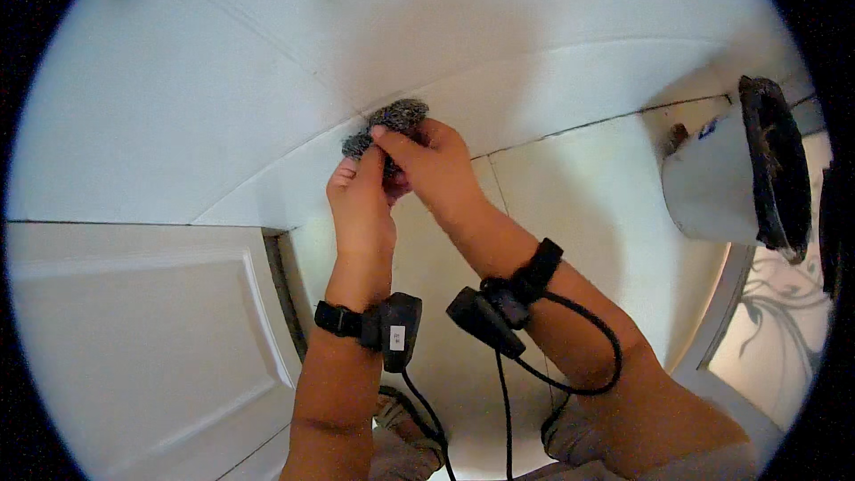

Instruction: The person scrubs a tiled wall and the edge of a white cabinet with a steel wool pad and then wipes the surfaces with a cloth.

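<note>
Both hands meet near the middle of the view on a dark grey, fuzzy scouring pad (399, 113), which looks like steel wool. My left hand (361, 190) grips its lower left part, thumb pointing up. From the right, my right hand (434, 153) pinches the larger upper part, with its thumb across the front. Between the two hands the pad narrows, and the fingers hide some of it. Behind it rises a white wall (267, 80); whether the pad touches the wall I cannot tell.
A white bucket (708, 180) with a black liner at its rim (775, 160) stands at the right. A white panelled door (147, 321) is at lower left. Pale tiles (561, 194) cover the floor. Black cables (507, 407) hang from sensors strapped to both wrists.
</note>
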The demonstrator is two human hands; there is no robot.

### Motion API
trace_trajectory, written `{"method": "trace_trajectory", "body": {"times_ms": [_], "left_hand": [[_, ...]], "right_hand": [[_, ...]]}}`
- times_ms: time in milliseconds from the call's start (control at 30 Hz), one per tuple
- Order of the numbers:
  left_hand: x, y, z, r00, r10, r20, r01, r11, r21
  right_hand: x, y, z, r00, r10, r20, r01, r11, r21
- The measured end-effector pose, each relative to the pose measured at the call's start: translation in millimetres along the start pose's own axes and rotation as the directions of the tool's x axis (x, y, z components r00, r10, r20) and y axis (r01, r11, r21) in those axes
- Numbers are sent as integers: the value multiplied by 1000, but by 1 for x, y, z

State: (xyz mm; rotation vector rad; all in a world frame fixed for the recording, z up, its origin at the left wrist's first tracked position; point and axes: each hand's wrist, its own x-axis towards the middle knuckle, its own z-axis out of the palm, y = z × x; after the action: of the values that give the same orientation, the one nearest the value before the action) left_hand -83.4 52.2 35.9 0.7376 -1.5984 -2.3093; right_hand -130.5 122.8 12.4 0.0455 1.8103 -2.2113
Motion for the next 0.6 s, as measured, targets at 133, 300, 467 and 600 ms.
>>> {"method": "trace_trajectory", "body": {"times_ms": [133,300,467,600], "left_hand": [[-15,-6,-5,997,30,70,-36,996,78],[-34,-30,-9,980,-74,184,6,939,343],[-49,-38,-28,956,-159,246,41,905,425],[-57,-37,-39,963,-183,200,91,913,397]], "right_hand": [[-11,10,-3,999,-26,-29,30,989,145],[9,69,-67,897,365,-250,-282,907,313],[36,108,-133,831,486,-272,-436,872,224],[51,100,-129,897,307,-318,-290,952,101]]}}
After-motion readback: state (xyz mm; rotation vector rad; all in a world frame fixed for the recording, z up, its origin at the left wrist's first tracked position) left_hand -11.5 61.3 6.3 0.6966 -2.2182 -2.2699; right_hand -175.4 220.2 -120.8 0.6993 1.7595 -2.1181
